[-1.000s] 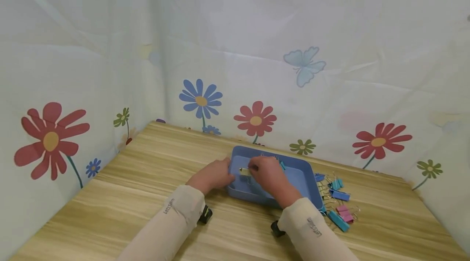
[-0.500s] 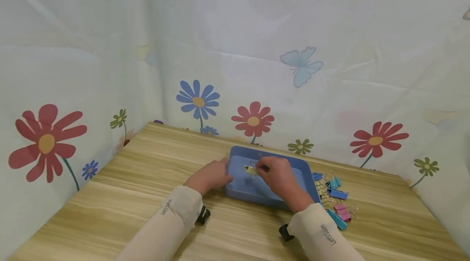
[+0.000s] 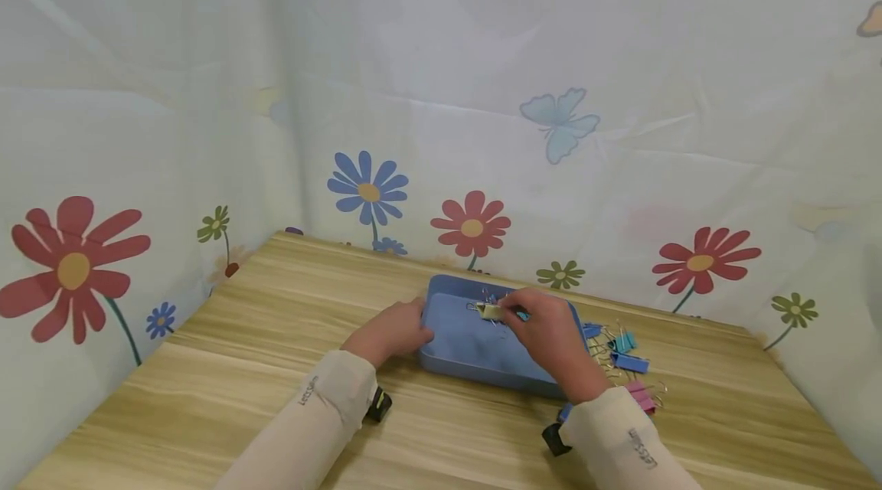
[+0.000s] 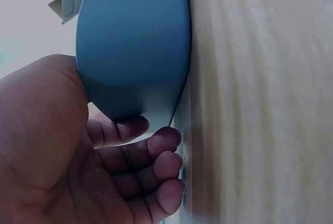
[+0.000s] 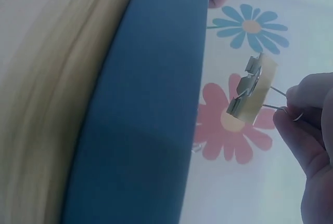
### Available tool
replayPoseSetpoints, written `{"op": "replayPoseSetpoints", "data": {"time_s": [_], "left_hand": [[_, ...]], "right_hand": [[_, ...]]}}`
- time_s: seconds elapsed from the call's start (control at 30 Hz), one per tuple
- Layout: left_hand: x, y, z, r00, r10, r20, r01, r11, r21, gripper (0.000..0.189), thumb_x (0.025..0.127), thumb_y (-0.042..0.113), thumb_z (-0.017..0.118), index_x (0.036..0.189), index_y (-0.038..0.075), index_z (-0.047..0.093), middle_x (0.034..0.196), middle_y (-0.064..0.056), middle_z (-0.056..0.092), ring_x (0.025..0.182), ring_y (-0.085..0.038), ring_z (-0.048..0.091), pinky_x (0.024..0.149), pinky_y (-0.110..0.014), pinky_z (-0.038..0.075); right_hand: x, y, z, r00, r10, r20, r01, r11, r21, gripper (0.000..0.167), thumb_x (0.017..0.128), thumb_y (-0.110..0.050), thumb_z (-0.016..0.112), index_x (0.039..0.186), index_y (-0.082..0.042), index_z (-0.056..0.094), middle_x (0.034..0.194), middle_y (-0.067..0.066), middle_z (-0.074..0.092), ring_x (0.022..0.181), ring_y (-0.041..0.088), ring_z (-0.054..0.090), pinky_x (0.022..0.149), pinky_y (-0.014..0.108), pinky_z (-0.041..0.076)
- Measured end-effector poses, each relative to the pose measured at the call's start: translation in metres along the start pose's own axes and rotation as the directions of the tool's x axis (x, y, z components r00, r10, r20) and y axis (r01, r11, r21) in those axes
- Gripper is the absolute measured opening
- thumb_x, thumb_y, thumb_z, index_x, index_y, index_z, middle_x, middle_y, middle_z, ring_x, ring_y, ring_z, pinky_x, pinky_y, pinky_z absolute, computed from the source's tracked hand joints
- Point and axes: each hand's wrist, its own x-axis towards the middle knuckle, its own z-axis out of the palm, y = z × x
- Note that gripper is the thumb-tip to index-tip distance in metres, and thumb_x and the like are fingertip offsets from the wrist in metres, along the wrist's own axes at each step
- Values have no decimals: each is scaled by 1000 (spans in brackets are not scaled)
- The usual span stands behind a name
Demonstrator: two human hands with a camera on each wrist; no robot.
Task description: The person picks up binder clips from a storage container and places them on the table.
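A yellow binder clip (image 3: 490, 311) hangs above the blue tray (image 3: 475, 375) in the head view. My right hand (image 3: 547, 333) pinches it by a wire handle, as the right wrist view shows, with the clip's yellow body (image 5: 257, 94) above the rim. My left hand (image 3: 387, 333) grips the tray's left end. In the left wrist view its curled fingers (image 4: 167, 167) lie along the outside of the tray wall (image 4: 135, 37). Several clips, at least one blue (image 3: 491, 297), lie in the back of the tray, partly behind my right hand.
Right of the tray, a loose pile of binder clips lies on the wooden table (image 3: 262, 398): a teal clip (image 3: 623, 342), a blue clip (image 3: 630, 362), a pink clip (image 3: 641, 396) and others. A flower-printed curtain (image 3: 413, 130) stands behind the table.
My right hand has moved to the right over the tray, carrying the yellow binder clip, which has turned. The left hand keeps its grip on the tray. The head view has shifted slightly.
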Motion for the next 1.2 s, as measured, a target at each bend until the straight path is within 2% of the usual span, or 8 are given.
{"op": "replayPoseSetpoints", "data": {"time_s": [0.37,0.57,0.67,0.93,1.2], "left_hand": [[2,-2,2,1000,7,-1,-7,1000,-9,63,88,23,55,142,-6,39,133,-19,58,99,-21,58,97,-42,46],[4,-3,3,1000,1,2,-1,1000,-9,63,88,24,55,141,-5,39,133,-18,58,99,-21,57,97,-40,46],[4,-3,2,1000,3,4,-3,1000,-13,62,88,24,55,141,-5,40,132,-18,59,98,-21,57,96,-40,46],[1,1,-1,1000,-8,11,8,1000,-19,60,88,23,55,139,-5,41,130,-18,60,98,-20,58,95,-40,46],[-1,3,-3,1000,-21,15,22,1000,-22,61,88,23,55,140,-5,40,132,-18,58,96,-21,57,94,-40,46]], "right_hand": [[-9,26,-17,999,17,-32,-18,999,-36,11,85,-8,71,96,-9,73,96,6,72,86,19,69,74,39,57],[-16,43,-24,990,-41,-133,32,997,-66,12,81,-1,74,91,-7,73,90,7,72,80,20,68,69,40,57],[-18,50,-29,984,-46,-171,32,996,-82,13,79,1,74,90,-5,72,89,8,71,79,21,68,69,41,57],[-21,64,-44,980,12,-199,-33,994,-104,12,82,2,71,93,-3,71,90,11,70,81,25,66,71,45,56],[-29,78,-58,978,82,-190,-103,989,-105,13,84,2,68,96,-2,71,93,14,70,84,29,67,74,49,55]]}}
